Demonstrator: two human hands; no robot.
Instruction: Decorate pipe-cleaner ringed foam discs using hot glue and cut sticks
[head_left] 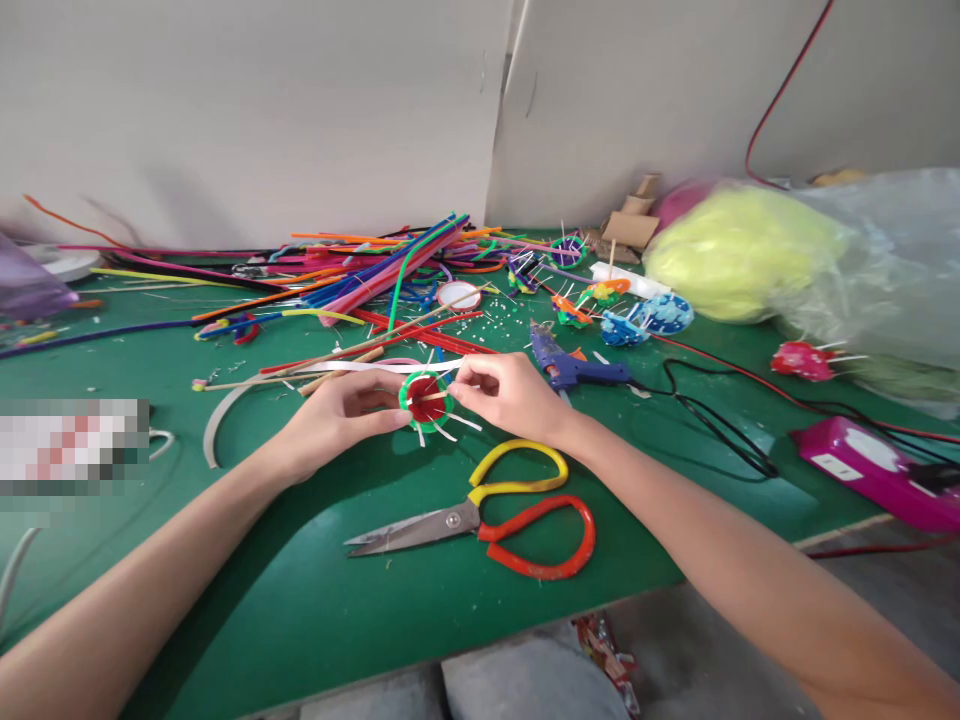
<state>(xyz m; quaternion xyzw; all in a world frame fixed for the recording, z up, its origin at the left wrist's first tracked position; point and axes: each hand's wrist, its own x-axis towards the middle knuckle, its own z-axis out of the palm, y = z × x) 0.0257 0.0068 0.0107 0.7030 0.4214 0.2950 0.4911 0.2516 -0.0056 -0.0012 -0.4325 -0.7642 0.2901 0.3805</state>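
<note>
My left hand (341, 420) pinches the left edge of a small round piece (426, 410) with a green rim and a red middle. Several thin white strips stick out around its rim. At its right side, my right hand (510, 392) has thumb and finger closed on a thin pale stick (441, 397) that reaches over the red middle. A long white strip (375, 366) runs behind the piece toward my right fingers. Below the hands lie scissors (454, 520) with one yellow and one red handle, blades pointing left.
Coloured pipe cleaners (382, 275) are heaped at the back of the green table (300, 620). A blue glue gun (581, 368) and its black cable lie right, near small decorated pieces, a purple power strip (874, 470) and plastic bags (750, 250).
</note>
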